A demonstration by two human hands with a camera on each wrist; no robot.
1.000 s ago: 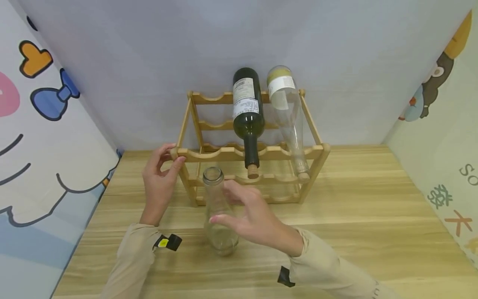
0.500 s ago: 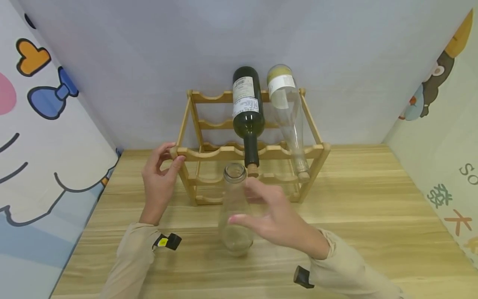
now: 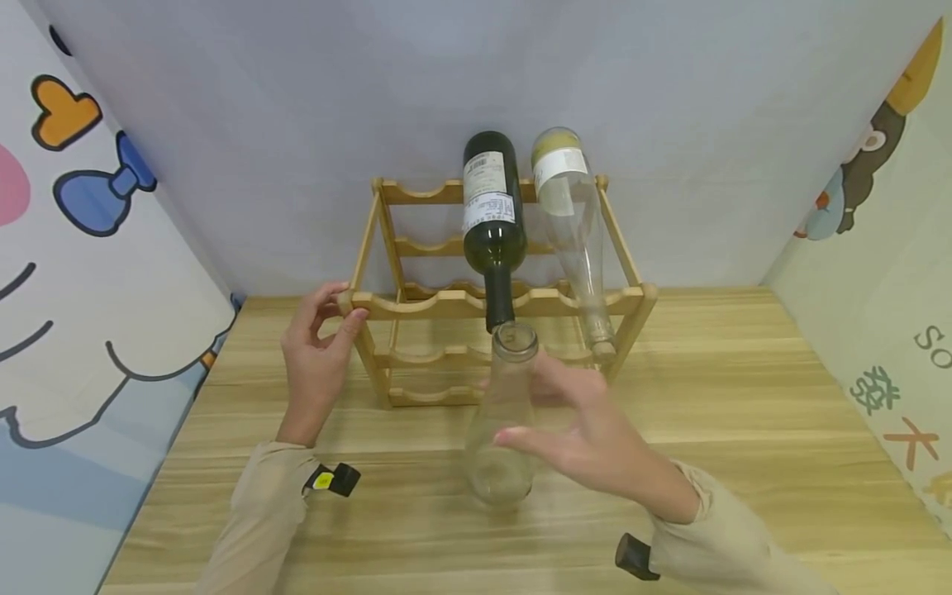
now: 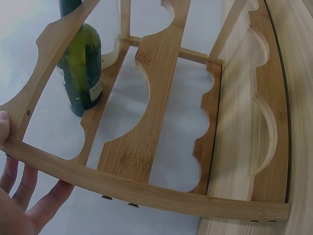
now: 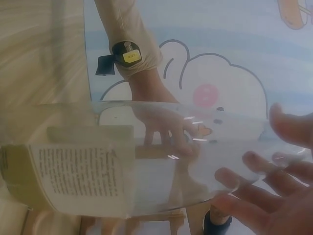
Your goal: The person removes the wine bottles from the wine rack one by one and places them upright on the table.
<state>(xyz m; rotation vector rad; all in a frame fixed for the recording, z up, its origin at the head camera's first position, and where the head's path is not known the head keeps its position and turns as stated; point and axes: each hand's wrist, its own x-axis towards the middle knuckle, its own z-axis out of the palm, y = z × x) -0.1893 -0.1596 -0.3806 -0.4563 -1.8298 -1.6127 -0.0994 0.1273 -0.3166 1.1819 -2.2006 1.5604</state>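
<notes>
My left hand (image 3: 316, 359) grips the front left corner of a wooden wine rack (image 3: 435, 308), thumb in front and fingers round the side. In my right hand (image 3: 595, 430) is a clear glass bottle (image 3: 497, 467), mouth up, held between thumb and fingers in front of the rack. The right wrist view shows the pale printed label (image 5: 80, 171) on this bottle, and fingers round its narrower part. Whether its base touches the table cannot be told. Its mouth overlaps the cork end of a dark green wine bottle (image 3: 494, 240) lying on the rack's top tier.
Right of the green bottle, a corked clear bottle (image 3: 568, 194) lies on the same tier, neck towards me. The rack stands on a wood-grain table (image 3: 729, 413) near a plain back wall (image 3: 297, 124). Cartoon-printed panels (image 3: 97, 330) flank both sides.
My right hand has carried the clear bottle steadily to the right, from the rack's left part to below the green bottle's neck. The left hand has kept its hold on the rack.
</notes>
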